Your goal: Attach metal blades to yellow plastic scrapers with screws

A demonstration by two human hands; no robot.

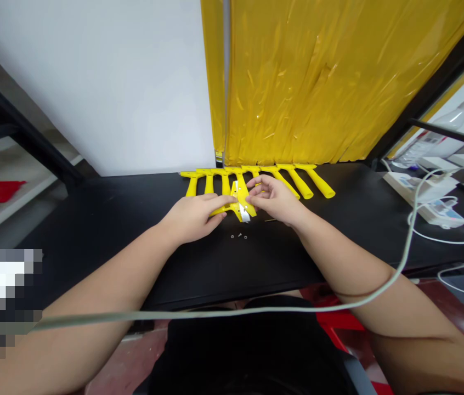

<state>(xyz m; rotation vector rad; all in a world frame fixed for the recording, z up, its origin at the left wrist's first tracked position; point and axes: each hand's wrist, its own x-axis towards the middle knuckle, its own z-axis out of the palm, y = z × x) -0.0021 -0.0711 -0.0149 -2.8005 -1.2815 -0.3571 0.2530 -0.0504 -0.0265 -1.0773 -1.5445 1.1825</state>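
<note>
My left hand (194, 216) is closed round the handle of a yellow scraper (236, 211) and holds it over the black tabletop. A thin metal blade (245, 215) shows at the scraper's head, with small holes near it. On the other side, the thumb and fingertips of my right hand (276, 200) pinch the edge of a yellow plate (243, 189) at that head. Just in front of my hands lie a few tiny metal pieces (239, 235), apparently a screw and two nuts. A thin, dark yellowish rod (271, 220) lies below my right hand.
Several yellow handles (316, 184) stand in a row along the back of the black table (215, 269). Behind them hang yellow plastic sheeting (289, 82) and a white panel (125, 82). A pale cable (232, 314) crosses before my arms. White boxes (425, 200) and a bottle (433, 134) are at right.
</note>
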